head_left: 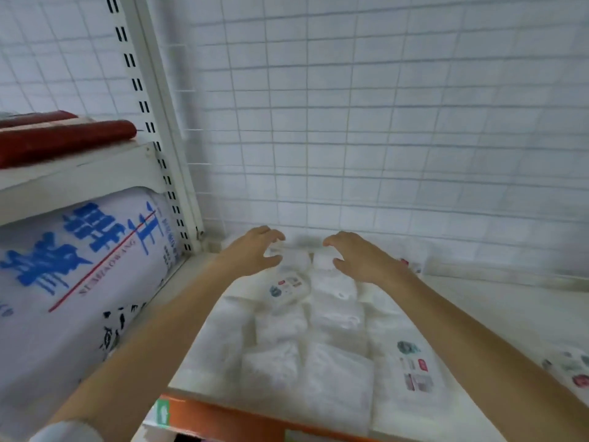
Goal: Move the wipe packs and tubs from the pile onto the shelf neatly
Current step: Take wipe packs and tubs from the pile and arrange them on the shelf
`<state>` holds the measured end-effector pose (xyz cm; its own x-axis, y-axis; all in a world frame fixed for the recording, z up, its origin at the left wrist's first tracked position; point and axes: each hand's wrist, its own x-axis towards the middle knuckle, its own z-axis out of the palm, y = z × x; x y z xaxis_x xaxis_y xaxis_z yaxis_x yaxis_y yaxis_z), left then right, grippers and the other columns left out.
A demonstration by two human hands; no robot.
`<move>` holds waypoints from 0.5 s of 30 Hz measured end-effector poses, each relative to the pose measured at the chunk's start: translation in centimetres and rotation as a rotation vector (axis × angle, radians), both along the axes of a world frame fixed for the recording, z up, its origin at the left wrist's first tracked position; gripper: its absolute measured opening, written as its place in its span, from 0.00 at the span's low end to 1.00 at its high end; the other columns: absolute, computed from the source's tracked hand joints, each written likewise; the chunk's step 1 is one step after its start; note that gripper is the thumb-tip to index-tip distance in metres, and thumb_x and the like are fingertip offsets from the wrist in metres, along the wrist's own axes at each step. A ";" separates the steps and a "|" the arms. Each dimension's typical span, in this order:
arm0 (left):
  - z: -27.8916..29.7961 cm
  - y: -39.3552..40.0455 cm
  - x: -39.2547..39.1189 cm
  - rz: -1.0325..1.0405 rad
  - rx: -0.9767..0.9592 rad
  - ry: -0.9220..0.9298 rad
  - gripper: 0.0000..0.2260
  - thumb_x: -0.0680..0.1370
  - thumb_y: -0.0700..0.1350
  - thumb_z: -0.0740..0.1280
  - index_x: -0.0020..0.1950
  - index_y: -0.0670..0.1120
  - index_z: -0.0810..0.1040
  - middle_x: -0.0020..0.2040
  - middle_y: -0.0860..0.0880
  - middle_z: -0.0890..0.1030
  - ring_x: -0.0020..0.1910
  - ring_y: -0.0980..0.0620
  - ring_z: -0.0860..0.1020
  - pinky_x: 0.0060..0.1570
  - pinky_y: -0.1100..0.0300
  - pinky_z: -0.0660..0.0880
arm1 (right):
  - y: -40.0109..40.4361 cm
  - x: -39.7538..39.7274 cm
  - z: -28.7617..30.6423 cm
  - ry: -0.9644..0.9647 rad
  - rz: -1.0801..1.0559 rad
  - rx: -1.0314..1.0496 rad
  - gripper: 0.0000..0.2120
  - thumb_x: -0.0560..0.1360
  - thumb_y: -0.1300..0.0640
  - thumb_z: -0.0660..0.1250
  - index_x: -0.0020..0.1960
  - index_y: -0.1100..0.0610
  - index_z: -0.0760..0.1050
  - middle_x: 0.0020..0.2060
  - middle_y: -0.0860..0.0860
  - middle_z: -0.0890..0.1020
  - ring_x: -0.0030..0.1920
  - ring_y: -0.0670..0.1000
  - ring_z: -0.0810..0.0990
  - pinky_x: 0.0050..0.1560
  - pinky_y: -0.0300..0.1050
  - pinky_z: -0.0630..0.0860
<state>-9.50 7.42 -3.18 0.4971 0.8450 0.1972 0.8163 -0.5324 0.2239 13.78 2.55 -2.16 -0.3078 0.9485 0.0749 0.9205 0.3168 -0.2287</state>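
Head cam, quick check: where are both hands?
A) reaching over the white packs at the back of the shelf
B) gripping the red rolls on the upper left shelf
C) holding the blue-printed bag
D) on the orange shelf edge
A: the left hand and right hand hover with curled fingers over the white wipe packs near the wire grid back.

White metal shelf (pixel 478 301): rows of white plastic-wrapped wipe packs (pixel 306 339) lie flat on it, running from its front edge back toward the white wire-grid back panel (pixel 382 122) behind. Both hands reach over the packs at the rear, left hand (pixel 255 250) and right hand (pixel 360 256) side by side and apart. Left of the slotted white upright post (pixel 153 122), a large white printed plastic sack (pixel 79 282) lies under a higher shelf board (pixel 73 177), with dark red rolled bundles (pixel 63 138) on that board.
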 end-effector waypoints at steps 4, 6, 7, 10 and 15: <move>-1.5 3.5 1.1 -0.098 -0.131 0.181 0.22 0.75 0.50 0.67 0.67 0.51 0.67 0.62 0.48 0.70 0.61 0.49 0.69 0.59 0.54 0.69 | 2.8 -0.5 -1.4 -0.470 -0.017 0.038 0.22 0.76 0.61 0.61 0.69 0.57 0.64 0.64 0.55 0.71 0.62 0.55 0.71 0.59 0.48 0.68; -2.5 4.3 1.3 -0.139 -0.155 0.245 0.24 0.74 0.48 0.68 0.68 0.51 0.66 0.63 0.47 0.68 0.61 0.48 0.69 0.58 0.55 0.69 | 3.6 -0.6 -1.9 -0.599 -0.018 0.044 0.20 0.75 0.61 0.60 0.67 0.57 0.67 0.62 0.54 0.74 0.58 0.55 0.74 0.57 0.47 0.69; -2.8 4.7 1.3 -0.157 -0.158 0.247 0.25 0.73 0.48 0.69 0.69 0.51 0.65 0.64 0.47 0.67 0.61 0.48 0.69 0.57 0.56 0.68 | 3.9 -0.7 -2.0 -0.633 -0.020 0.039 0.19 0.75 0.61 0.59 0.66 0.57 0.67 0.61 0.54 0.74 0.57 0.54 0.75 0.57 0.46 0.69; -3.1 5.3 1.1 -0.210 -0.137 0.275 0.28 0.73 0.48 0.69 0.71 0.50 0.63 0.66 0.46 0.65 0.62 0.46 0.68 0.59 0.56 0.67 | 4.8 -0.7 -1.9 -0.665 -0.038 -0.061 0.21 0.76 0.56 0.61 0.68 0.54 0.65 0.64 0.53 0.72 0.58 0.55 0.75 0.59 0.46 0.69; -3.6 5.7 0.6 -0.258 -0.112 0.227 0.27 0.73 0.48 0.69 0.69 0.50 0.65 0.64 0.46 0.67 0.60 0.46 0.69 0.58 0.56 0.67 | 5.5 -1.1 -1.5 -0.560 -0.105 -0.203 0.30 0.72 0.51 0.69 0.70 0.53 0.63 0.66 0.52 0.69 0.61 0.55 0.72 0.62 0.48 0.70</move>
<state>-8.87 13.16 -6.77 0.7176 0.6959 -0.0289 0.6935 -0.7102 0.1210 12.68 8.09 -3.68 -0.1522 0.9544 -0.2568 0.9423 0.2185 0.2537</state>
